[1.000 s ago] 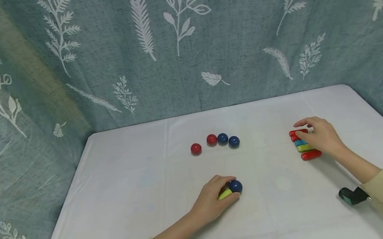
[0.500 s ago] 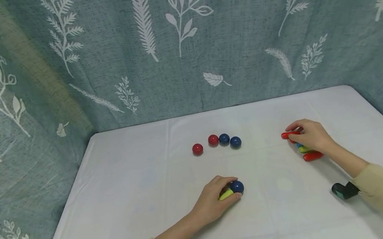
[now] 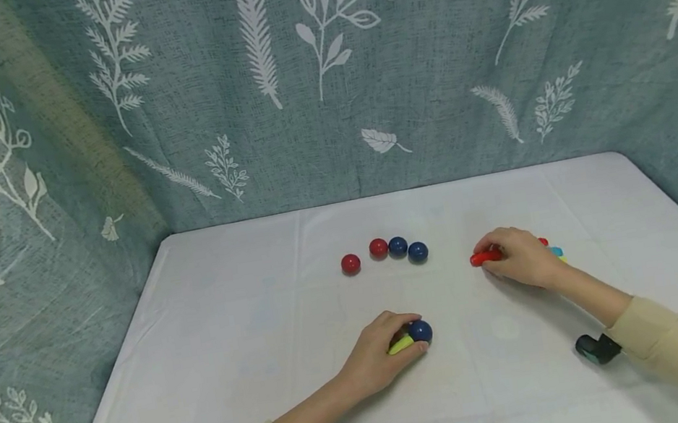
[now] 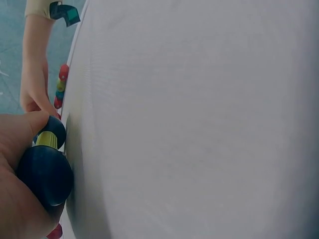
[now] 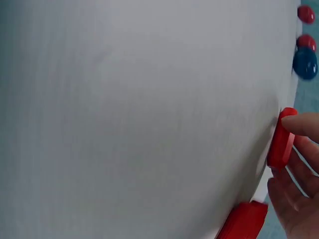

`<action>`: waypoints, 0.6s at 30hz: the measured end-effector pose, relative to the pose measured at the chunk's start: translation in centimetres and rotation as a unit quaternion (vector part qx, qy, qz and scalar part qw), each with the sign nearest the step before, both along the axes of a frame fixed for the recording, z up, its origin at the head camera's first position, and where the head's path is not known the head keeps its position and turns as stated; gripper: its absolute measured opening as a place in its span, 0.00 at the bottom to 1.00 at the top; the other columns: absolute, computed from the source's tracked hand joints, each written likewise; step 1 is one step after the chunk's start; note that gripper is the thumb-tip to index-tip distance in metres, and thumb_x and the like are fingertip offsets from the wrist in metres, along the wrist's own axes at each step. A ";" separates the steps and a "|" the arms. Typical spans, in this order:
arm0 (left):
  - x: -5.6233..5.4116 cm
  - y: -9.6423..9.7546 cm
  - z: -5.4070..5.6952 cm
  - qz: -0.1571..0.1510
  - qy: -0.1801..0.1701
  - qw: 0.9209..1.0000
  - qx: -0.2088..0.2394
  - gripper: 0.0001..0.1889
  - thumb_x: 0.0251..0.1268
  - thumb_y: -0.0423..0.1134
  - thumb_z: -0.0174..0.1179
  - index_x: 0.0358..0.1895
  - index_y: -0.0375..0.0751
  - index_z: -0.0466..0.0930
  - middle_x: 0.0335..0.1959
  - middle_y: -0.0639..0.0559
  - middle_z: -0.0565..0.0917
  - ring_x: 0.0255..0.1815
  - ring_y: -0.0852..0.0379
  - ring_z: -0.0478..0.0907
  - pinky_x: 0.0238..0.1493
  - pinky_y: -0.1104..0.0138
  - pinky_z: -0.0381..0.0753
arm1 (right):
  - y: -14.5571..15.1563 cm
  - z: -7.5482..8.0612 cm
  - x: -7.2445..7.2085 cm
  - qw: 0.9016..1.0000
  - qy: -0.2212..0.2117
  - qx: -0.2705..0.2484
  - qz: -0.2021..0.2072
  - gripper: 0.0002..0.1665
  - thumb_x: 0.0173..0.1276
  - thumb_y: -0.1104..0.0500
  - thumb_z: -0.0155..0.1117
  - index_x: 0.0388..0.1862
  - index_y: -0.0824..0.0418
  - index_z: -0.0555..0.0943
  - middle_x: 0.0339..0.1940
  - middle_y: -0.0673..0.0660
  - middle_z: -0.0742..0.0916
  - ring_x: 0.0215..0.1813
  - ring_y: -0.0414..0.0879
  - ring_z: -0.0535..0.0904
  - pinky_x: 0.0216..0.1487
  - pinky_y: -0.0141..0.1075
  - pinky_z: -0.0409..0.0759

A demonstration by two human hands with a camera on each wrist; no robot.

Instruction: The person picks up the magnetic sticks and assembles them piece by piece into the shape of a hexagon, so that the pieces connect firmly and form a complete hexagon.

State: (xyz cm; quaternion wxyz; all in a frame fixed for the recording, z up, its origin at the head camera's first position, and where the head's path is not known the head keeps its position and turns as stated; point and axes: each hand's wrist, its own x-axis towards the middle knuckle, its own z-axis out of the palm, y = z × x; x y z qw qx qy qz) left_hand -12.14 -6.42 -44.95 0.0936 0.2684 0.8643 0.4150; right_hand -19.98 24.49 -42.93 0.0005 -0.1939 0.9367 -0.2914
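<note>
In the head view my left hand (image 3: pixel 375 354) is low in the middle of the table. It grips a yellow-green rod (image 3: pixel 400 345) with a blue ball (image 3: pixel 420 331) at its far end. The left wrist view shows a second, nearer blue ball (image 4: pixel 46 175) on the rod's other end, cupped by the hand. Further right, my right hand (image 3: pixel 522 259) pinches a red rod (image 3: pixel 483 258) between thumb and fingers, close over the cloth. Other rods lie partly hidden behind this hand, with a red tip (image 3: pixel 544 241) and a light-blue tip (image 3: pixel 557 251) showing.
A loose red ball (image 3: pixel 350 264) lies behind the left hand. To its right, another red ball (image 3: pixel 379 248) and two blue balls (image 3: pixel 418 252) form a short row. White cloth (image 3: pixel 210 318) covers the table, and a leaf-patterned green-grey curtain (image 3: pixel 180 118) hangs behind.
My right hand has drawn the red rod off the row of rods and carried it left and slightly nearer. The left hand keeps its place and grip.
</note>
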 end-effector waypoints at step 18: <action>0.0 -0.6 0.1 0.007 -0.005 1.000 -0.018 0.22 0.67 0.47 0.62 0.60 0.44 0.78 0.38 0.58 0.76 0.37 0.62 0.70 0.38 0.71 0.72 | -5.6 -0.5 3.4 0.991 -0.034 -0.017 0.131 0.13 0.63 0.63 0.70 0.47 0.56 0.82 0.41 0.47 0.83 0.42 0.42 0.75 0.45 0.36 0.79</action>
